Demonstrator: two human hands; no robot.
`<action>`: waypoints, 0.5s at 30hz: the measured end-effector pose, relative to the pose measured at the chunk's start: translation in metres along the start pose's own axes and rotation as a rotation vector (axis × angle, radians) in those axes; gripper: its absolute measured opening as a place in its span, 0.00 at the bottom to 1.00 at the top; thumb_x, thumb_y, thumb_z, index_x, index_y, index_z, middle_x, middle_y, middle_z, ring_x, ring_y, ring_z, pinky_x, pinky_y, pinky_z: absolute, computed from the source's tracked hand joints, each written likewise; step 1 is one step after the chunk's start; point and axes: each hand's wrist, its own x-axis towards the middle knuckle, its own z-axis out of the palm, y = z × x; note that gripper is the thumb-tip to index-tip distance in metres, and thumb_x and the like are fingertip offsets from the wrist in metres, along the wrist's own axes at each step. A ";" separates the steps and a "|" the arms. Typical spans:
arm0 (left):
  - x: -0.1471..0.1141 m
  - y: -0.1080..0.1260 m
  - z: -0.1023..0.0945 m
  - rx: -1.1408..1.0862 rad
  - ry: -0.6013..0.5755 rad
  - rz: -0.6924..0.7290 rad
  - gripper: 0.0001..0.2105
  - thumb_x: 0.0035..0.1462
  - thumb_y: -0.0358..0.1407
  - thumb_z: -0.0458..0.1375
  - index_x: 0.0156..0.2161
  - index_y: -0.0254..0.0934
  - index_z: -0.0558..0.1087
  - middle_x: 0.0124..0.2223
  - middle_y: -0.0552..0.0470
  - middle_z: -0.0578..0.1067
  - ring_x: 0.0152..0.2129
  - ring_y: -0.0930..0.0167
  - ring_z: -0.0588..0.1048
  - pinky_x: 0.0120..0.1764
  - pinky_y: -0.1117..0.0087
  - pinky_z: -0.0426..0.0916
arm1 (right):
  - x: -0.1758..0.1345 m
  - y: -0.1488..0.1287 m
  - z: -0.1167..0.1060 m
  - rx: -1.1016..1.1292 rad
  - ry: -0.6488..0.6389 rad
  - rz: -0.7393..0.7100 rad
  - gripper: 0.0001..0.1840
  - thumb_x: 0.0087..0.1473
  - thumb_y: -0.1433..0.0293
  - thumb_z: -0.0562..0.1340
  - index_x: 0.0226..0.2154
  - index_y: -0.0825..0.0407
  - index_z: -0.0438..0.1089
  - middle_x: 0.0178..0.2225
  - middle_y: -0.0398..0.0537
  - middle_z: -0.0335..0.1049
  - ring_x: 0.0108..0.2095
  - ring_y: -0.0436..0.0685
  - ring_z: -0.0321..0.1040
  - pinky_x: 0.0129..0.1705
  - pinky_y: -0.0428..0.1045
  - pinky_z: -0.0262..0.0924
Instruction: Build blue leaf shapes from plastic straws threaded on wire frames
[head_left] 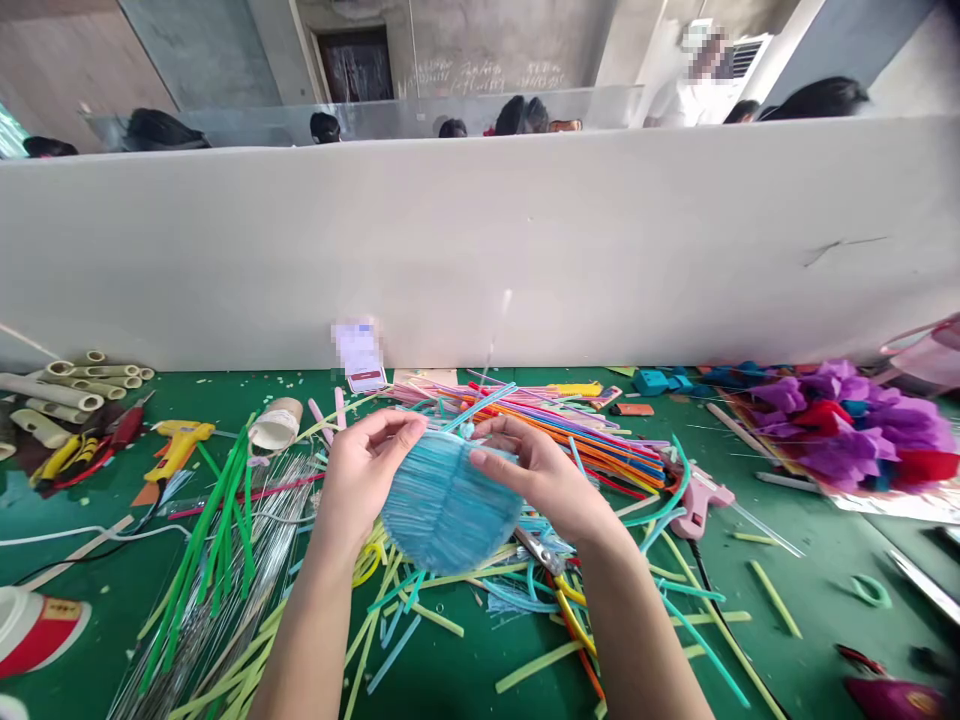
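Observation:
A round blue leaf-shaped piece (450, 510), made of fuzzy pipe-cleaner strands with a darker centre rib, is held up over the table. My left hand (367, 470) pinches its upper left edge between thumb and fingers. With thumb and bent fingers, my right hand (536, 470) grips its upper right edge near the stem. Below it, pliers with yellow handles (570, 600) lie among cut pipe cleaners. Behind my hands spreads a pile of orange, red, pink and blue pipe cleaners (600, 450).
A yellow glue gun (180, 448) and bamboo tubes (82, 390) lie left, near green pipe cleaners (232, 530) and wires. To the right are a pink glue gun (701, 500) and purple and red paper flowers (855, 420). A phone (360, 355) leans on the white partition (480, 240).

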 end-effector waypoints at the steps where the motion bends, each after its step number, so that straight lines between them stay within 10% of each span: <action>1: 0.000 -0.001 0.000 0.005 -0.017 -0.003 0.13 0.52 0.46 0.68 0.36 0.38 0.80 0.34 0.51 0.82 0.32 0.69 0.77 0.36 0.73 0.69 | 0.000 -0.001 0.002 -0.006 -0.024 0.010 0.21 0.49 0.56 0.71 0.40 0.50 0.69 0.32 0.41 0.70 0.32 0.51 0.64 0.32 0.45 0.57; 15: -0.006 0.001 0.002 -0.174 -0.104 -0.112 0.16 0.55 0.49 0.65 0.32 0.36 0.80 0.27 0.53 0.76 0.26 0.72 0.72 0.29 0.76 0.65 | 0.006 0.004 0.006 0.055 0.069 0.051 0.23 0.46 0.52 0.72 0.31 0.52 0.68 0.29 0.39 0.62 0.30 0.50 0.57 0.32 0.46 0.50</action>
